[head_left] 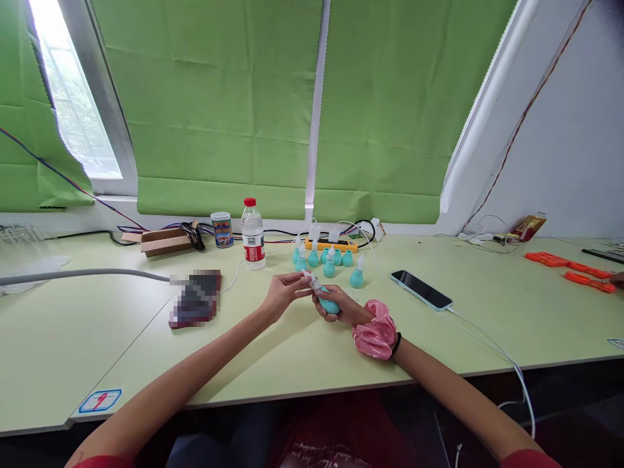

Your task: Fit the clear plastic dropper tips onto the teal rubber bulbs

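My right hand (345, 305) wraps around a teal squeeze bulb (328, 305), which looks like a nasal aspirator and is held tilted just above the table. At its upper left end, my left hand (285, 294) pinches the clear nozzle (312, 279) with its fingertips. Beyond my hands stand several more teal bulbs. One with a clear pointed nozzle (357, 278) is at the right of the group, and a bulb without a nozzle (347, 259) stands behind. A pink scrunchie (374, 329) circles my right wrist.
A phone (422, 289) on a cable lies to the right, orange tools (568, 266) farther off. A yellow power strip (331, 245), a red-capped bottle (253, 237), a can (222, 230) and a cardboard box (168, 242) line the back. Left lies a blurred dark object (197, 299).
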{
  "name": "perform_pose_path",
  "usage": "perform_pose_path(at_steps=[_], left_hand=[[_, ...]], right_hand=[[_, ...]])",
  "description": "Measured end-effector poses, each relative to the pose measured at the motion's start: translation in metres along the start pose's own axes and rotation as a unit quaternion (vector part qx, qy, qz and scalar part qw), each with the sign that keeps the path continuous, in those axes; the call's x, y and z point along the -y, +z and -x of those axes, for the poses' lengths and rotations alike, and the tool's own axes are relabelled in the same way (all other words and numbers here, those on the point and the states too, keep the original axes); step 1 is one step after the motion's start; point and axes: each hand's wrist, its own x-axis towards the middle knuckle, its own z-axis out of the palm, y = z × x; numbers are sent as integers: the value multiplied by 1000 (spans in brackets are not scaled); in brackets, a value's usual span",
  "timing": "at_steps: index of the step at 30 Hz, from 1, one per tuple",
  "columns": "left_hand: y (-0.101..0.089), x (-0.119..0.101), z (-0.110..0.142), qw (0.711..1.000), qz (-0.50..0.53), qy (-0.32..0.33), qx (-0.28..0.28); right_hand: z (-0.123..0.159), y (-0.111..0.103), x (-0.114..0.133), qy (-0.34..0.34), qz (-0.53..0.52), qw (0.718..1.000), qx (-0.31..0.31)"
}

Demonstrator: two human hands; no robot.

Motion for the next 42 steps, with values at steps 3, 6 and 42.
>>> perform_pose_path(at_steps=[3,6,42], left_hand=[[4,-21,-8,997,-56,42,-14],[-7,-41,-27,983,-124,103,-90],[-40,43,-28,717,-683,139,25]], right_hand=[[1,-2,5,-41,-10,999,9],[0,-14,6,-111,49,991,-51],[-24,-48,-22,-58,540,808,-228]])
